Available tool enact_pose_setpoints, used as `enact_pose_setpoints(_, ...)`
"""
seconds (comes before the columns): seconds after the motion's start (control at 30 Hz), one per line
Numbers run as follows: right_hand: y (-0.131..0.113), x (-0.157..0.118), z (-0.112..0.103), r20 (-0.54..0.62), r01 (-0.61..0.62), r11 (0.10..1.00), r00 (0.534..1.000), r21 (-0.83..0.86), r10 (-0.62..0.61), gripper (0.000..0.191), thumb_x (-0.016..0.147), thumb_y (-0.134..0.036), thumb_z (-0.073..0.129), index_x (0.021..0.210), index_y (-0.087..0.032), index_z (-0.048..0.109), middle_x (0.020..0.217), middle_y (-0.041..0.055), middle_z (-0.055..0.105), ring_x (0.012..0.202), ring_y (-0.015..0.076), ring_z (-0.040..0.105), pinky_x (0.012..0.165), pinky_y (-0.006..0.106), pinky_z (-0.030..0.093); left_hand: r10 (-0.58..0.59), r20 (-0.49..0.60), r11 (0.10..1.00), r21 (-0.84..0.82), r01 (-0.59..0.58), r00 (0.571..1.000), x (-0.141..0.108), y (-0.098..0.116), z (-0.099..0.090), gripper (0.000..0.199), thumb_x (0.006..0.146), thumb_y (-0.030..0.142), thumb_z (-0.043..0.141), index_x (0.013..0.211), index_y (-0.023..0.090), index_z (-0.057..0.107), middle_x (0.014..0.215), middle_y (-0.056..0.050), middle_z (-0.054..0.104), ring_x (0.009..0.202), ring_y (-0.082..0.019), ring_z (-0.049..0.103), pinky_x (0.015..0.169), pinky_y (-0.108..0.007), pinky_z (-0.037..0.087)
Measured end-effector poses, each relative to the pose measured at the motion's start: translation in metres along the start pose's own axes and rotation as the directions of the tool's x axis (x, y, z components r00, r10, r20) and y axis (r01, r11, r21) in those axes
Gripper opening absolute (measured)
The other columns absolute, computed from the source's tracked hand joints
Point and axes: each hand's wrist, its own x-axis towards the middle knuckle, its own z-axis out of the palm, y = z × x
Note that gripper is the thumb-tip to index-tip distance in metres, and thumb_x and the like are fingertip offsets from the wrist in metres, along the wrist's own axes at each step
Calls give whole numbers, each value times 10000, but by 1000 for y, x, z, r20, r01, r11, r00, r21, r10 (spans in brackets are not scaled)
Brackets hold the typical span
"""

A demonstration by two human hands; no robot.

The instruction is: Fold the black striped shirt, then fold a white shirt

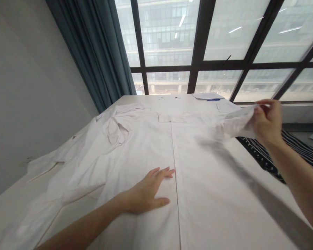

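Observation:
A white long-sleeved garment with a collar, like a shirt or lab coat (211, 180), lies spread over the table, its front seam running down the middle. My left hand (151, 191) rests on it just left of that seam, fingers stretched and apart. To the right, my right hand (268, 121) is raised and pinches the end of the right sleeve (234, 123), holding it up off the table. The lifted sleeve is slightly blurred. The collar (172, 118) lies at the far end. On the left, the other sleeve (117, 132) is crumpled.
More white cloth (75, 166) covers the table's left side. Papers (207, 96) and a blue pen (213, 100) lie at the far right of the white table (146, 100). Black-and-white striped fabric (299, 149) is beyond the right edge. A blue curtain (101, 52) and windows stand behind.

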Motion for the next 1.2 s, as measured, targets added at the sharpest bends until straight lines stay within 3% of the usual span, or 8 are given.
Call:
enact_pose_setpoints(0.13, -100, -24, 31, 529, 72, 983, 835, 171, -153, 207, 911, -324, 514, 1078, -221, 579, 874, 32, 616, 747, 165, 571, 651, 289, 452, -68, -189, 900, -435, -22, 980, 2, -15, -5, 502, 968, 469, 446, 1407, 239, 368, 1504, -126, 412, 1434, -252, 332, 1185, -493, 252)
enact_pose_setpoints(0.27, -157, -72, 45, 937, -121, 951, 242, 285, -251, 404, 948, -396, 494, 1331, -268, 489, 1156, 52, 672, 755, 149, 648, 712, 307, 515, -167, -348, 764, -638, -103, 922, 9, -27, -3, 496, 1004, 496, 308, 1431, 245, 298, 1493, -165, 427, 1369, -275, 441, 1089, -511, 400)
enact_pose_setpoints(0.33, -156, -85, 50, 959, -219, 934, 107, 281, -263, 402, 954, -404, 483, 1326, -253, 508, 1196, 61, 671, 792, 150, 677, 755, 315, 529, -195, -348, 761, -644, -82, 917, 11, -29, -2, 500, 1016, 459, 267, 1471, 253, 241, 1505, -175, 409, 1338, -285, 478, 1038, -512, 449)
enact_pose_setpoints(0.43, -119, -85, 59, 955, -234, 945, 240, 229, -172, 341, 957, -412, 456, 1160, -194, 622, 1039, 74, 717, 839, 180, 692, 806, 346, 528, -157, -346, 801, -592, -85, 925, 9, -25, -1, 517, 1006, 450, 330, 1480, 260, 247, 1521, -169, 381, 1326, -290, 487, 1023, -497, 465)
enact_pose_setpoints(0.6, -11, -77, 74, 668, 77, 996, 744, -51, -23, 265, 900, -314, 455, 997, -210, 678, 1039, 99, 723, 1006, 258, 653, 913, 445, 480, 23, -310, 977, -193, -87, 950, 3, -12, 7, 406, 974, 349, 463, 1371, 261, 451, 1502, -115, 395, 1356, -252, 430, 1063, -439, 436)
enact_pose_setpoints(0.63, 8, -79, 75, 625, 145, 982, 780, -124, -36, 258, 880, -287, 463, 985, -201, 683, 1064, 111, 717, 1050, 274, 635, 945, 464, 459, 64, -305, 995, -53, -85, 950, 3, -10, 9, 359, 963, 303, 482, 1319, 259, 503, 1481, -105, 418, 1349, -248, 430, 1072, -437, 421)
enact_pose_setpoints(0.8, 55, -93, 77, 621, 241, 925, 784, -294, -7, 278, 852, -217, 459, 1028, -195, 674, 1083, 119, 707, 1026, 275, 634, 900, 439, 481, 58, -442, 915, 383, 129, 895, 6, -7, 16, 274, 852, 266, 626, 1107, 196, 553, 1130, -106, 589, 1089, -284, 538, 937, -480, 452)
enact_pose_setpoints(1.2, 49, -96, 74, 423, 124, 863, 899, -489, 110, 323, 876, -310, 481, 1123, -188, 649, 1161, 184, 593, 1065, 363, 557, 846, 557, 453, 9, -456, 899, 393, 192, 890, 5, 0, 16, 135, 872, 226, 600, 975, 201, 517, 1036, -66, 566, 964, -240, 522, 852, -402, 434)
